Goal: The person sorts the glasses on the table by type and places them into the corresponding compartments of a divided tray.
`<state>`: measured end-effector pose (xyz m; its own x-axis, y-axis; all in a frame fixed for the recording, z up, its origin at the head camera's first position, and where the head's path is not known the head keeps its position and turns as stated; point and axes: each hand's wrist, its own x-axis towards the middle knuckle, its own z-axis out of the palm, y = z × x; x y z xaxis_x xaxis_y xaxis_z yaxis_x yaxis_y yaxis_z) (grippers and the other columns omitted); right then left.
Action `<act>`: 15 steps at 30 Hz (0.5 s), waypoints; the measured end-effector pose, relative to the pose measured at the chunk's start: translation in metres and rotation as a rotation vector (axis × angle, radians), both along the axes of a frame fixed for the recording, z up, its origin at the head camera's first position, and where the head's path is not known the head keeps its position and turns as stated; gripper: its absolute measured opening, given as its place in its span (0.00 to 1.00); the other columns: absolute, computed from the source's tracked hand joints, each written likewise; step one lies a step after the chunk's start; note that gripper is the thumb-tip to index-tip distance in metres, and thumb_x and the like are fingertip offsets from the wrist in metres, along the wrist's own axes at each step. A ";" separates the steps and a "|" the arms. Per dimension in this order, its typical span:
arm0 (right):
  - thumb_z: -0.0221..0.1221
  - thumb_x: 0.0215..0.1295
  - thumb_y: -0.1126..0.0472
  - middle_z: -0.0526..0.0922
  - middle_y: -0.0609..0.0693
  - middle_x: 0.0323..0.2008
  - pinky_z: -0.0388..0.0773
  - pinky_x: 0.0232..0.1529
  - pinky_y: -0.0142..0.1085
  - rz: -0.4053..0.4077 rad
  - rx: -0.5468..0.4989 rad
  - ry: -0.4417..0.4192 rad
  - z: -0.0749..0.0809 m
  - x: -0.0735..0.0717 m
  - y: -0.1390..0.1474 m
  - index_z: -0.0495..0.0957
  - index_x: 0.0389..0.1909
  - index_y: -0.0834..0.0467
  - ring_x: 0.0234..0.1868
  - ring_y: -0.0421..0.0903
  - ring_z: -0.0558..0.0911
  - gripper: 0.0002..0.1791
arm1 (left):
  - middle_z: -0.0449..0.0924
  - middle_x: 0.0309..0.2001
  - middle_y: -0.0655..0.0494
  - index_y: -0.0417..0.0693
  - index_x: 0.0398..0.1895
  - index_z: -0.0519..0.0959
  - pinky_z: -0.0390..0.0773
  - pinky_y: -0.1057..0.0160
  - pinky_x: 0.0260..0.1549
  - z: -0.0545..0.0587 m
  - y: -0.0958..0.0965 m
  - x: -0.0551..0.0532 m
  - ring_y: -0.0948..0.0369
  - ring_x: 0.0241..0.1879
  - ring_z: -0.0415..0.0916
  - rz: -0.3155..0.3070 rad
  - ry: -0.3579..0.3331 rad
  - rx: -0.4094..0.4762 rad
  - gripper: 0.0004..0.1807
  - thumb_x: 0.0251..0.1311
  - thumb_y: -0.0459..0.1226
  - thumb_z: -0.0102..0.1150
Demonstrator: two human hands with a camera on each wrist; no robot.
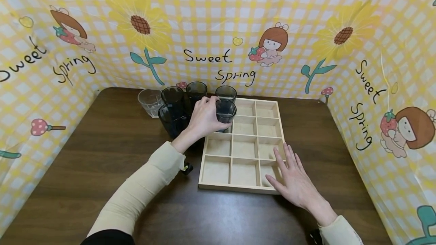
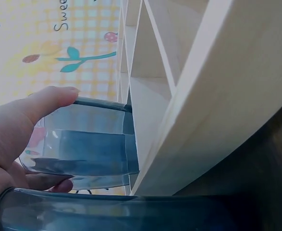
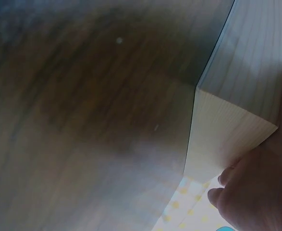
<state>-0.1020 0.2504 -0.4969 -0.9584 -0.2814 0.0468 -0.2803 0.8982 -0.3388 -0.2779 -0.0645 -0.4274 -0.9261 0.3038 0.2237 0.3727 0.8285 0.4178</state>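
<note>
My left hand (image 1: pixel 206 116) grips a dark tinted glass cup (image 1: pixel 226 112) by its sides, thumb and fingers curled round it. The cup is upright at the second compartment from the back, in the left column of a wooden divided tray (image 1: pixel 238 189). In the left wrist view the tray wall hides the base of the held cup (image 2: pixel 90 139), so whether it touches the bottom cannot be told. Behind it, a second tinted cup (image 1: pixel 226 91) stands in the back left compartment. My right hand (image 1: pixel 294 179) rests with spread fingers on the tray's near right edge.
Left of the tray, several dark cups (image 1: pixel 170 118) stand close together, partly behind my left hand. A clear glass (image 1: pixel 150 103) stands at their far left. The brown table (image 1: pixel 102 154) meets a yellow checked cloth (image 1: pixel 204 22) at the back and sides.
</note>
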 end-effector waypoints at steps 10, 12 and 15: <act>0.59 0.80 0.38 0.38 0.68 0.90 0.46 0.89 0.60 0.001 0.009 -0.008 -0.001 0.000 -0.001 0.48 0.90 0.59 0.90 0.70 0.45 0.52 | 0.81 0.63 0.37 0.36 0.66 0.79 0.71 0.42 0.75 -0.003 -0.001 -0.002 0.41 0.68 0.72 0.013 0.104 -0.131 0.52 0.45 0.60 0.88; 0.59 0.80 0.38 0.38 0.68 0.90 0.46 0.89 0.61 0.001 0.008 -0.008 -0.001 0.000 -0.001 0.48 0.90 0.59 0.90 0.70 0.45 0.52 | 0.80 0.63 0.37 0.36 0.65 0.81 0.68 0.41 0.78 -0.004 -0.002 -0.002 0.40 0.70 0.71 0.029 0.122 -0.158 0.52 0.44 0.62 0.88; 0.59 0.80 0.38 0.38 0.68 0.90 0.47 0.88 0.62 0.001 0.008 -0.007 -0.002 0.000 -0.001 0.48 0.90 0.59 0.90 0.70 0.46 0.52 | 0.80 0.62 0.38 0.37 0.63 0.83 0.63 0.39 0.81 -0.005 -0.002 -0.001 0.39 0.70 0.70 0.055 0.153 -0.194 0.52 0.43 0.64 0.88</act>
<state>-0.1020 0.2498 -0.4985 -0.9583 -0.2831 0.0384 -0.2793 0.9003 -0.3337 -0.2786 -0.0667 -0.4322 -0.9022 0.3048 0.3051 0.3716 0.9085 0.1914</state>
